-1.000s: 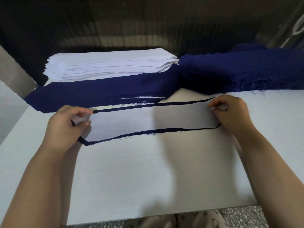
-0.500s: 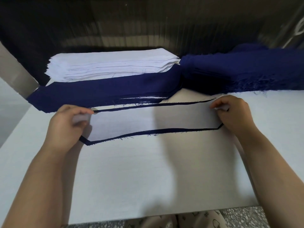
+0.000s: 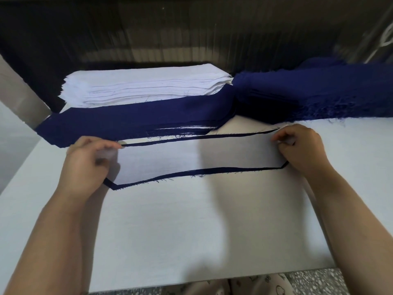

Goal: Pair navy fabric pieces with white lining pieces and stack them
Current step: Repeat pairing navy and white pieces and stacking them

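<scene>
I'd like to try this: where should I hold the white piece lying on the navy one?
By its two short ends, one from each side, as the left hand and right hand do. The white lining piece is long and limp; held mid-span it would likely sag off the navy piece.

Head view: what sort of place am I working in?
Probably a garment workshop: a stack of white lining pieces, piles of frayed navy pieces, and a lining-on-navy pair held by left hand and right hand on a wide white table.
</scene>
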The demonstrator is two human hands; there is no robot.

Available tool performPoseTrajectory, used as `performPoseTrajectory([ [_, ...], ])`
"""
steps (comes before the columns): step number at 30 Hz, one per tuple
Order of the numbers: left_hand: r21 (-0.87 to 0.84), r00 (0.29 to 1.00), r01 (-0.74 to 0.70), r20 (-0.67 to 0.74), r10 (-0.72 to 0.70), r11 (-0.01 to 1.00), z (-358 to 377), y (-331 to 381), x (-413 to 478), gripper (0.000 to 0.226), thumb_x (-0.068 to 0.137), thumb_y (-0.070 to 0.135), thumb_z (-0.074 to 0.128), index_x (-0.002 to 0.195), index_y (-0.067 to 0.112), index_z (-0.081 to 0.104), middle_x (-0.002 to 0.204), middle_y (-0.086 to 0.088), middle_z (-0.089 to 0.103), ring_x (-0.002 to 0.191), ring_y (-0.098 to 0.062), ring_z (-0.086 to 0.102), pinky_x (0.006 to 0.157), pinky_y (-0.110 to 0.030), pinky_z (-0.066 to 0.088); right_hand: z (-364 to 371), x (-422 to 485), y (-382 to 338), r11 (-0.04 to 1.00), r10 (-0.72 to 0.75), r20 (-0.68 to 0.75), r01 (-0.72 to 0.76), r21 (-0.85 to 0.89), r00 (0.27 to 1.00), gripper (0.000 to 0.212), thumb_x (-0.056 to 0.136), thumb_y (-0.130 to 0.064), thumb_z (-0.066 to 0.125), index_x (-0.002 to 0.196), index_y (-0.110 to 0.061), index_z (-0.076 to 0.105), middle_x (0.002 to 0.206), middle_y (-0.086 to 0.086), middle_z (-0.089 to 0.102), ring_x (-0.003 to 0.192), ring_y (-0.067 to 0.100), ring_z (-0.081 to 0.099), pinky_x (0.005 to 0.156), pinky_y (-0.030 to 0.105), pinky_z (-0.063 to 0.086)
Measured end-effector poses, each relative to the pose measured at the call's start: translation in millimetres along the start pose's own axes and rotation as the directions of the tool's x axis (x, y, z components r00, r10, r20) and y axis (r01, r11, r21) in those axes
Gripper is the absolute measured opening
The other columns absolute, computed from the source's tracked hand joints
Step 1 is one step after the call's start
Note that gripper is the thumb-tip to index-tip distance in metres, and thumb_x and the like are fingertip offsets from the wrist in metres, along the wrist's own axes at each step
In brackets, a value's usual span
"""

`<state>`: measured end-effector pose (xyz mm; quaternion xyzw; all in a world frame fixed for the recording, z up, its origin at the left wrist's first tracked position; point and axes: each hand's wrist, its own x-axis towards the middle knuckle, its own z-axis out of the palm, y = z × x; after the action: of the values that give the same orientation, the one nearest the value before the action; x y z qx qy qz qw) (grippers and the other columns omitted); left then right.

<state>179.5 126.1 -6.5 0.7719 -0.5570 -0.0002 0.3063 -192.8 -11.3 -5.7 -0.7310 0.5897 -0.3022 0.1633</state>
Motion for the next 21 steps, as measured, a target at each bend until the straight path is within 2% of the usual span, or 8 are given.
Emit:
performPoseTrajectory([
  [2, 0.077, 0.999, -0.040, -0.027, 0.042, 0.996, 2, 1, -2, 0.061, 0.071, -0.026, 0.048, 0.098, 0.023, 0.072, 0.115, -0.006, 0.060, 0.118, -0.036, 0.040, 0.101, -0.037, 0.028, 0, -1, 0, 0.998, -0.023, -0.019, 0.021, -0.065, 1.000, 0.024, 0.078, 0.009, 0.057, 0.087, -0.009, 0.070, 0.092, 0.003, 0.053, 0.088, 0.023, 0.047, 0.069, 0.014, 0.025],
  [6, 0.059, 0.992, -0.126, -0.010, 0.126, 0.990, 4, 8, -5, 0.063, 0.071, -0.027, 0.047, 0.098, 0.024, 0.073, 0.119, 0.001, 0.062, 0.127, -0.034, 0.039, 0.100, -0.037, 0.019, 1, -4, -2, 0.966, -0.053, -0.177, 0.006, -0.258, 0.983, 0.024, 0.077, 0.000, 0.064, 0.089, -0.018, 0.072, 0.110, 0.006, 0.052, 0.106, 0.036, 0.036, 0.078, 0.026, 0.015],
  [9, -0.086, 0.959, -0.260, 0.096, 0.267, 0.962, 5, 14, -3, 0.042, 0.089, -0.010, 0.054, 0.108, 0.024, 0.069, 0.115, 0.007, 0.062, 0.123, -0.032, 0.045, 0.106, -0.054, 0.029, 6, -7, -9, 0.968, -0.152, -0.131, 0.121, -0.219, 0.980, 0.019, 0.078, -0.007, 0.068, 0.089, -0.022, 0.073, 0.110, 0.001, 0.052, 0.105, 0.033, 0.035, 0.074, 0.024, 0.009],
  [11, -0.141, 0.940, -0.281, 0.159, 0.302, 0.949, 5, 19, -4, 0.022, 0.097, 0.017, 0.054, 0.114, 0.023, 0.068, 0.117, 0.009, 0.061, 0.121, -0.022, 0.047, 0.108, -0.044, 0.031, 12, -8, -14, 0.959, -0.257, -0.015, 0.253, -0.130, 0.966, 0.015, 0.080, -0.011, 0.070, 0.091, -0.020, 0.073, 0.107, -0.002, 0.054, 0.104, 0.032, 0.039, 0.082, 0.027, 0.017],
  [12, -0.169, 0.935, -0.268, 0.192, 0.298, 0.949, 6, 22, -5, 0.026, 0.096, 0.027, 0.053, 0.117, 0.022, 0.067, 0.118, 0.010, 0.061, 0.119, -0.016, 0.048, 0.108, -0.034, 0.032, 14, -9, -16, 0.948, -0.303, 0.049, 0.306, -0.084, 0.952, 0.015, 0.080, -0.013, 0.071, 0.094, -0.019, 0.073, 0.106, -0.002, 0.054, 0.103, 0.030, 0.041, 0.087, 0.031, 0.023],
  [15, -0.228, 0.926, -0.210, 0.266, 0.268, 0.951, 7, 23, -5, 0.029, 0.090, 0.021, 0.061, 0.118, 0.021, 0.066, 0.117, 0.011, 0.059, 0.112, -0.005, 0.050, 0.097, -0.007, 0.031, 16, -8, -16, 0.939, -0.336, 0.196, 0.345, -0.011, 0.921, 0.020, 0.081, -0.016, 0.071, 0.101, -0.017, 0.070, 0.105, -0.001, 0.053, 0.102, 0.023, 0.045, 0.091, 0.030, 0.032],
  [18, -0.231, 0.937, -0.153, 0.275, 0.215, 0.961, 8, 19, -4, 0.027, 0.089, 0.008, 0.064, 0.113, 0.020, 0.067, 0.117, 0.008, 0.059, 0.113, -0.009, 0.052, 0.094, -0.004, 0.030, 15, -6, -13, 0.967, -0.251, 0.236, 0.252, 0.026, 0.939, 0.021, 0.082, -0.018, 0.071, 0.103, -0.017, 0.069, 0.104, 0.000, 0.053, 0.098, 0.014, 0.045, 0.080, 0.012, 0.030],
  [21, -0.216, 0.954, -0.133, 0.237, 0.184, 0.967, 11, 20, -5, 0.025, 0.089, 0.005, 0.063, 0.110, 0.018, 0.069, 0.114, 0.009, 0.059, 0.114, -0.013, 0.052, 0.097, -0.016, 0.033, 15, -4, -10, 0.983, -0.181, 0.191, 0.173, 0.056, 0.965, 0.018, 0.082, -0.012, 0.069, 0.100, -0.016, 0.069, 0.099, 0.001, 0.055, 0.085, 0.011, 0.050, 0.071, 0.006, 0.031],
])
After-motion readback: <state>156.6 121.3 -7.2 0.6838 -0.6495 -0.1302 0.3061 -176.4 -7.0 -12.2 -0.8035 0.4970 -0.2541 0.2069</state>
